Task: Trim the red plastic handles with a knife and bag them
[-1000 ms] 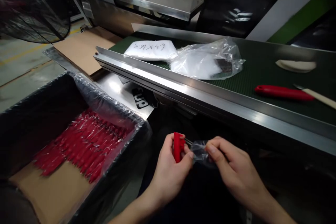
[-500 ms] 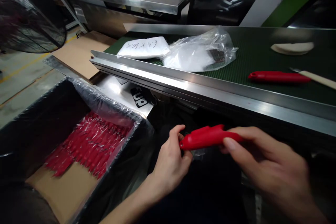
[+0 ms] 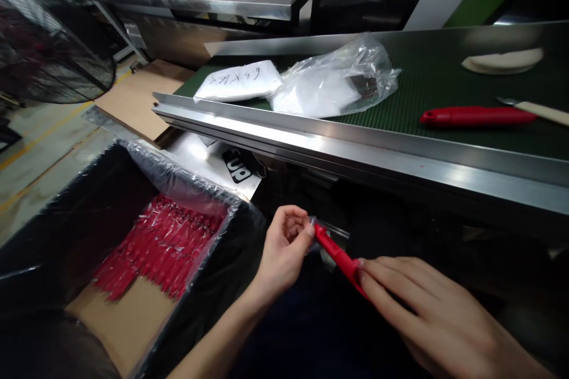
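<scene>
My right hand (image 3: 427,308) grips a slim red handle (image 3: 340,259), which slants down to the right from between my hands. At its upper end, my left hand (image 3: 284,249) pinches a small clear plastic sleeve (image 3: 318,232) between thumb and fingers. The sleeve's contents are hard to make out. Beyond the steel rail, a second red-handled tool (image 3: 478,116) with a pale, narrow part lies on the green conveyor belt (image 3: 444,83), out of reach of both hands.
A black, plastic-lined box (image 3: 57,231) to my left holds many red handles in clear wrap on cardboard. White packets (image 3: 237,82) and a plastic bag (image 3: 333,80) lie on the belt behind the steel rail (image 3: 355,148). A wire-guarded fan (image 3: 44,53) stands at far left.
The red handle has swung from lying crosswise to slanting down to the right, with my right hand lower. My left hand now pinches the plastic at its upper end. The head view has shifted slightly.
</scene>
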`<state>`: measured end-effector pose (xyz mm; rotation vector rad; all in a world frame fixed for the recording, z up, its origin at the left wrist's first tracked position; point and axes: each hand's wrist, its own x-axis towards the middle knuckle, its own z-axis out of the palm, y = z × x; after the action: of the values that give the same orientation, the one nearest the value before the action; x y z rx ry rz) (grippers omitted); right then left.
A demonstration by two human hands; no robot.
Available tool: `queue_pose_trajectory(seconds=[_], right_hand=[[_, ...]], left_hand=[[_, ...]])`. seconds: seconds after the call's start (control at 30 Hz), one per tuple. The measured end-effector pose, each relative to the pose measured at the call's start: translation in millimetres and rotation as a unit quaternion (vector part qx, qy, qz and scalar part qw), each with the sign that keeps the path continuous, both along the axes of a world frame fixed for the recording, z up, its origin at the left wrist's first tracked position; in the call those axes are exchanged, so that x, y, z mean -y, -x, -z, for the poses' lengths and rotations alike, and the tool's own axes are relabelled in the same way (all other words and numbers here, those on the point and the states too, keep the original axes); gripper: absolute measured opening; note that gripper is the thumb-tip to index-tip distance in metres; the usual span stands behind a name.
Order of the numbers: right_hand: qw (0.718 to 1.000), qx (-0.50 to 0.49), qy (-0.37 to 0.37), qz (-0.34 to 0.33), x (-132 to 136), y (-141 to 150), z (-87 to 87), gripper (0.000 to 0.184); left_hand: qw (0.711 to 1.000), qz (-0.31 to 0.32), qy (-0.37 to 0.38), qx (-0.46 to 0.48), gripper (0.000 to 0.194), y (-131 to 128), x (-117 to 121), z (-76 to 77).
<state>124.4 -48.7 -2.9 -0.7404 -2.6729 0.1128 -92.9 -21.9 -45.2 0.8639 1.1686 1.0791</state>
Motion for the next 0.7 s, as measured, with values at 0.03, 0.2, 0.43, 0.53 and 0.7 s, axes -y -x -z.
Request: queue_pose_trajectory(seconds=[0.03, 0.2, 0.43, 0.53, 0.7], right_hand=[[1.0, 0.014, 0.002, -0.015, -1, -1, 0.8, 0.037], [1.0, -0.005, 0.001, 0.016, -2, 7, 16.6, 0.033], [0.944, -0.231, 0.066, 0.226, 15, 44, 38.9, 0.021], [0.832, -0.35, 0.229, 0.365, 27, 61, 48.1, 0.014], [0.832, -0.336, 0.287, 0.336, 24, 55, 64.2, 0.019]], left_hand=[[1.0, 0.004, -0.008, -0.004, 0.019, 2, 0, 2.1], [0.997, 0.019, -0.055, -0.057, 0.007, 3, 11, 8.3], [0.983, -0.035, -0.113, -0.14, 0.005, -10, 30, 15.2], [0.977, -0.061, -0.115, -0.167, 0.007, -15, 37, 24.9], [0.973, -0.069, -0.137, -0.172, 0.009, -16, 40, 29.7]])
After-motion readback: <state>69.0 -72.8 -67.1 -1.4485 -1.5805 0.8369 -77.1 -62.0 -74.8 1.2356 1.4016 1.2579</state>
